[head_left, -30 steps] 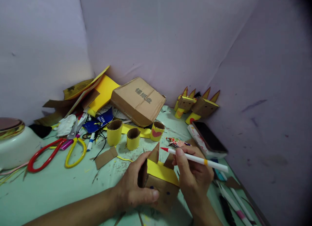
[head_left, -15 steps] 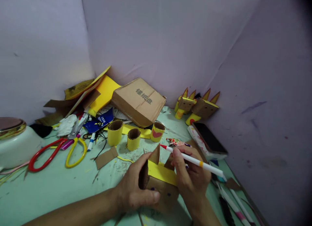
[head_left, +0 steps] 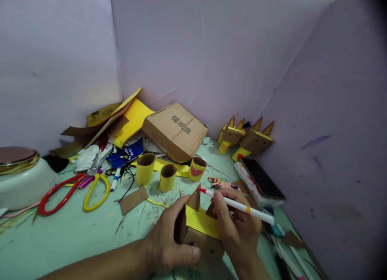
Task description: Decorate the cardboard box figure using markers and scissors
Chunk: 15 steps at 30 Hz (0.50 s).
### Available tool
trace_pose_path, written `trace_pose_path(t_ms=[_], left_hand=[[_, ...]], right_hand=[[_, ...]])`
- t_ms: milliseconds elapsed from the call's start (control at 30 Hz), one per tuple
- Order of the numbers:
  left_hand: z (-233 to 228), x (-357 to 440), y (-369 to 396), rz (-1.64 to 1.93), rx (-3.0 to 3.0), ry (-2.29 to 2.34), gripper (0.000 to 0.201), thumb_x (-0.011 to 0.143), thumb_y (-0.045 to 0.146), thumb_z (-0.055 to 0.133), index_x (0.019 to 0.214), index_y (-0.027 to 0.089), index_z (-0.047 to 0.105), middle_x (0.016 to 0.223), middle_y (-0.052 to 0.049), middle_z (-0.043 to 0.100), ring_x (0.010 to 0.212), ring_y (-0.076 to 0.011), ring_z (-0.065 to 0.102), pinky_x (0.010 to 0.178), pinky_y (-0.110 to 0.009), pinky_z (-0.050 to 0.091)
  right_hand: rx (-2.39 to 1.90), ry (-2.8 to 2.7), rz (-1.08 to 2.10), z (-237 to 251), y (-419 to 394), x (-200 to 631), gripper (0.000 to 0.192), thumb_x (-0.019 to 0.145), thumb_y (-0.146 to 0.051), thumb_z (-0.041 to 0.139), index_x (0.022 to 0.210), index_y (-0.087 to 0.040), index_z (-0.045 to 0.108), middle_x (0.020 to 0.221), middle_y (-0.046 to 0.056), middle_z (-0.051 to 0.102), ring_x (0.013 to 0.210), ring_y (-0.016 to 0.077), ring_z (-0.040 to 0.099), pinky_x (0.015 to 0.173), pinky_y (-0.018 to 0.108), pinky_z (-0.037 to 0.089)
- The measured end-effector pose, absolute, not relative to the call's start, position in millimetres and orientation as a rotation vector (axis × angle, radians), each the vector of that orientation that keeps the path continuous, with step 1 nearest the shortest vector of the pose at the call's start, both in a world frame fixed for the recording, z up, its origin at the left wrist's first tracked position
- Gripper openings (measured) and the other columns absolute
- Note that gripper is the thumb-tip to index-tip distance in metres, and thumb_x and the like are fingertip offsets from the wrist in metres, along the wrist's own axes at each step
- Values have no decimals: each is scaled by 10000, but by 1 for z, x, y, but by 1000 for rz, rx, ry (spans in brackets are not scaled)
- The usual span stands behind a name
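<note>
While three yellow-wrapped cardboard rolls [head_left: 167,172] stand at twelve o'clock of the hands, the left hand [head_left: 169,241] is clamped around one cardboard figure [head_left: 201,235] near the table's [head_left: 60,239] front edge. At its three o'clock, the right hand [head_left: 238,227] pinches a red-tipped marker [head_left: 237,205], tip at an ear. Two scissors [head_left: 72,189] lie well apart at nine o'clock.

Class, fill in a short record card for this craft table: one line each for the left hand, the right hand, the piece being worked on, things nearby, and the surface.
Left hand: left hand grips the cardboard head from its left side
Right hand: right hand holds a red-tipped marker, tip at a cardboard ear
Piece: brown box, yellow top
Nearby: three yellow tubes, scissors, phone, two finished figures
Surface: green table
</note>
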<state>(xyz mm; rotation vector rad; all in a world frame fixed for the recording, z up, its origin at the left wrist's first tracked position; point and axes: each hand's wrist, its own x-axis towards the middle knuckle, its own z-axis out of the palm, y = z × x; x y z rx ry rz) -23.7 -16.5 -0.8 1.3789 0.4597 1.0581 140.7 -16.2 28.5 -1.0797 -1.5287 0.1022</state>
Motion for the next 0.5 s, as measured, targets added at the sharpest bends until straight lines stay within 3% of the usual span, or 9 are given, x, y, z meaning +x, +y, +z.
trace_pose_path(t_ms=[133, 500], left_hand=[[1, -25, -16, 1033, 1393, 445, 790, 631, 284, 801, 1357, 177, 508, 1289, -105, 627, 1191, -362, 562, 1006, -438, 441], [1, -21, -15, 1056, 1365, 392, 719, 626, 270, 801, 1289, 191, 535, 1148, -84, 658, 1008, -305, 622, 890, -400, 481]], right_hand=[[-1085, -1530, 124, 25, -17, 142, 129, 908, -218, 583, 784, -205, 617, 571, -43, 597, 458, 102, 566, 423, 188, 456], [-1214, -1342, 374, 27, -26, 131, 203, 898, -347, 599, 745, -218, 629, 597, -37, 584, 529, 115, 525, 505, 223, 411]])
